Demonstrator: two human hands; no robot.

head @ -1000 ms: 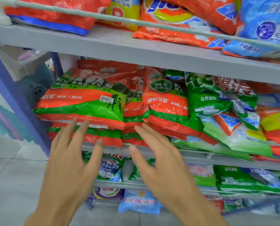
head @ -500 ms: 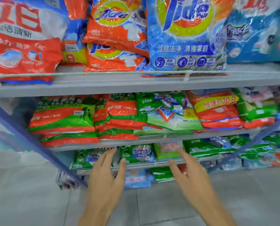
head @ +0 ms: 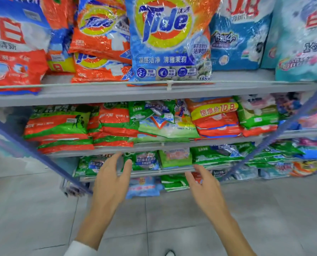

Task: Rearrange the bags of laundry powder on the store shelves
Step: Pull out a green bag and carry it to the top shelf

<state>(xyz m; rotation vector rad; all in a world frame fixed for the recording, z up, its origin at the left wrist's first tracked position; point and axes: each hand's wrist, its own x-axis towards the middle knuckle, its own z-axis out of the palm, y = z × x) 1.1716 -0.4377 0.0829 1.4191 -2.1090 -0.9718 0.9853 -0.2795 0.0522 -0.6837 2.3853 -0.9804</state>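
Observation:
Bags of laundry powder fill the grey shelves. A big blue Tide bag point(head: 169, 39) stands upright on the upper shelf point(head: 154, 93), beside stacked orange Tide bags point(head: 100, 43) and a red and white bag point(head: 13, 47). On the middle shelf lie green and orange bags point(head: 59, 126) and a green and white bag point(head: 161, 124). My left hand point(head: 111, 183) and my right hand point(head: 205, 189) hover in front of the lower shelves with fingers spread, holding nothing and touching no bag.
Light blue bags point(head: 239, 41) stand at the upper right. A blue shelf upright point(head: 283, 130) slants down the right side, another point(head: 34, 150) down the left. Green bags point(head: 216, 154) fill the lower shelf. Grey floor tiles point(head: 154, 228) lie below.
The view has drawn back and up from the middle shelf, so the top shelf shows. Both hands have pulled away from the green and orange bags and now sit lower.

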